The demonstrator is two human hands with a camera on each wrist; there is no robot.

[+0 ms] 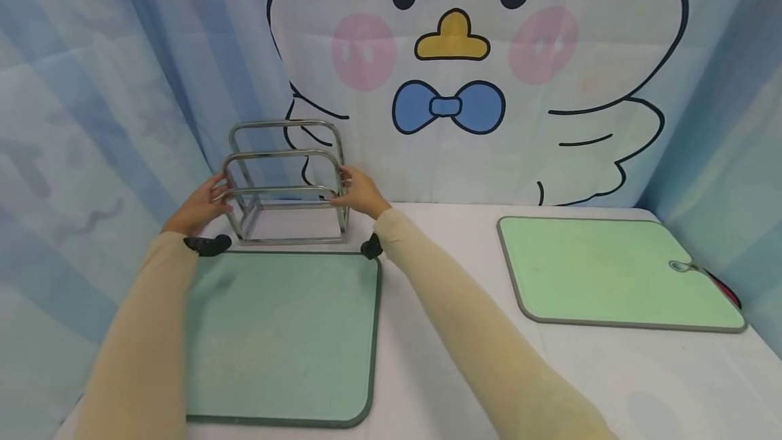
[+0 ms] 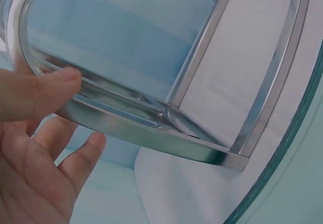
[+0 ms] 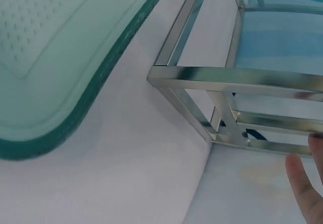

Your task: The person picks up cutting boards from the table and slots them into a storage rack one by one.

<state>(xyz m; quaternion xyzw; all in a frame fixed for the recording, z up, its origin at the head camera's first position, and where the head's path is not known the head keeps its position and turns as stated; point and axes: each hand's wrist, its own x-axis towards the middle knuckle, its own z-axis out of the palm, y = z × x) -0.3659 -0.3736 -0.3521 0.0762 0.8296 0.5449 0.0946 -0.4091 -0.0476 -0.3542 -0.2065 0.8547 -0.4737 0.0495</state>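
Note:
A silver metal rack (image 1: 293, 241) with several upright loops stands at the back left of the table. My left hand (image 1: 198, 206) grips its left side; the thumb (image 2: 63, 81) lies over the flat metal bar in the left wrist view, with the other fingers on the outer side. On the opposite side of the rack, my right hand (image 1: 363, 193) holds the front uprights between thumb and fingers. Only a few fingertips (image 3: 299, 176) of that hand show at the edge of the right wrist view. Just in front of the rack lies a green cutting board (image 1: 281, 338).
Another green cutting board (image 1: 599, 270) lies at the right of the white table (image 1: 440, 358). A small metal-ended tool (image 1: 680, 266) rests over its right edge, with red and black beside it. Curtains (image 1: 452, 161) with a cartoon print enclose the back and sides.

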